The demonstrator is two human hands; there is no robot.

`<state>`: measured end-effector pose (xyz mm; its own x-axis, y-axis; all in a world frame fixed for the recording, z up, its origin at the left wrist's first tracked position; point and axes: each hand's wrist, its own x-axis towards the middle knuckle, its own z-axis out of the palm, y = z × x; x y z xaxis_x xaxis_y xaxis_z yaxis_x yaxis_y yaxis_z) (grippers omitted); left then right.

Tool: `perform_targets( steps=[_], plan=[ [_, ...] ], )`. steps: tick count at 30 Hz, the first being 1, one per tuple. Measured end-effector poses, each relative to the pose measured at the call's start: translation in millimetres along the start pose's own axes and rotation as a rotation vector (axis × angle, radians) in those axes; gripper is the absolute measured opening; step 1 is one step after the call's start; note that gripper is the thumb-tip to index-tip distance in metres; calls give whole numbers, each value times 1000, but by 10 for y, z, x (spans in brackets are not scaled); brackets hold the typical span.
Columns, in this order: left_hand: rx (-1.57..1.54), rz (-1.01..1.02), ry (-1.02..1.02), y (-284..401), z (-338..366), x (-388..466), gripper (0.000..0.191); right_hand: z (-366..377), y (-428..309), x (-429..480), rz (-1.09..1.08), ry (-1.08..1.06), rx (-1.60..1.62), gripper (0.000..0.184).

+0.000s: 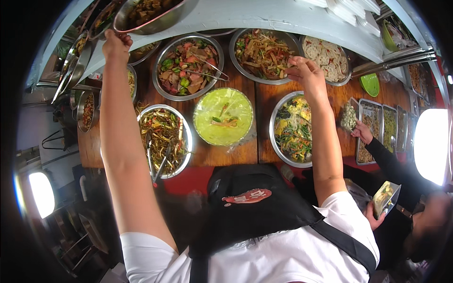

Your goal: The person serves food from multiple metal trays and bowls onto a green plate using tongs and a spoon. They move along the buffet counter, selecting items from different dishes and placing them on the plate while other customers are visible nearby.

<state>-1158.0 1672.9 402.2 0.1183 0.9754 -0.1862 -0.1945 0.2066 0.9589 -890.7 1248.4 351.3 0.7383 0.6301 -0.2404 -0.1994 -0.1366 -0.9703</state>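
Observation:
My left hand (117,48) is raised at the upper left, its curled fingers against the rims of two steel bowls. The nearer steel bowl (150,26) holds brown pieces of food; whether my fingers grip it is hard to see. Over the right rim of a steel bowl of sliced strips (263,53) hovers my right hand (305,72), fingers bent and slightly apart, with nothing visible in them. Beside that hand stands a bowl of sliced lotus root (324,58). A bowl of mixed vegetables and noodles (292,129) sits partly behind my right forearm.
On the wooden table (226,157) stand a plastic-covered green bowl (223,118), a meat dish (187,69) with tongs and a vegetable dish (164,138) with tongs. A pale shelf (226,17) crosses above. At right, another person's hands (362,131) hold food containers near metal trays (370,123).

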Motion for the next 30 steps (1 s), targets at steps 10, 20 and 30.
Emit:
perform_targets(
  steps=[10,20,30],
  plan=[
    [409,-256,-693,-2037,-125,-3174,20,-1550,1266,-986,-109,631,-1185,34],
    [907,-166,-1051,-2753,-50,-4042,31,-1672,1320,-1545,-137,-27,-1679,58],
    [731,-426,-1019,-3123,-219,-4219,49,-1206,779,-2676,4,52,-1558,60]
  ],
)
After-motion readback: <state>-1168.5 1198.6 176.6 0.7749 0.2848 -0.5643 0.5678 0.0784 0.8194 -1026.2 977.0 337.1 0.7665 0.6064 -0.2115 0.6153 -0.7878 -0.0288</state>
